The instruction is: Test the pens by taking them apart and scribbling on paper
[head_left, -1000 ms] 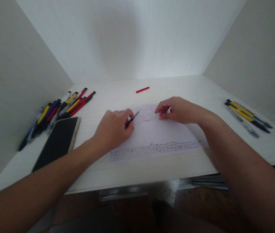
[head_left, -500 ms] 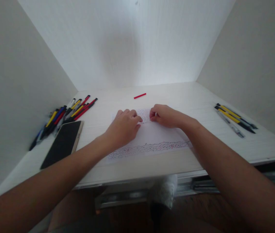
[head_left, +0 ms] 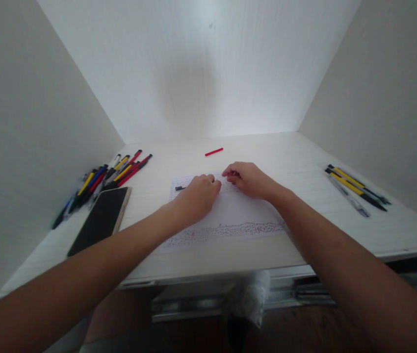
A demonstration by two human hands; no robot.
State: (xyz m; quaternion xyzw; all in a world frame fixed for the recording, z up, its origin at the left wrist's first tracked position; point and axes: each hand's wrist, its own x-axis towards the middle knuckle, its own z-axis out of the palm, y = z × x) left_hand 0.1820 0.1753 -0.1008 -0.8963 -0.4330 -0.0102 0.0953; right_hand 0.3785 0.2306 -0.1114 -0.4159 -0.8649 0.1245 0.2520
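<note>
A sheet of paper (head_left: 245,208) covered with small dark and red marks along its top and bottom lies on the white desk. My left hand (head_left: 199,196) is closed over the sheet, fingers curled. The black end of a pen (head_left: 180,188) juts out on its left side; the rest is hidden by the hand. Just right of it, my right hand (head_left: 247,180) has its thumb and fingers bent together above the paper's upper edge. Something small and dark reddish shows between these fingers, too small to name. The two hands' fingertips are close but apart.
Several pens (head_left: 120,171) in red, yellow, blue and black lie piled at the left wall. A phone (head_left: 100,220) lies in front of them. A short red stick (head_left: 214,152) is behind the paper. More pens (head_left: 355,186) lie at the right. An open drawer (head_left: 190,304) shows below the desk edge.
My left hand has rolled and its fingers have curled in, and a black pen end now shows beside it. My right hand's fingers have shifted slightly. The view has tilted a little.
</note>
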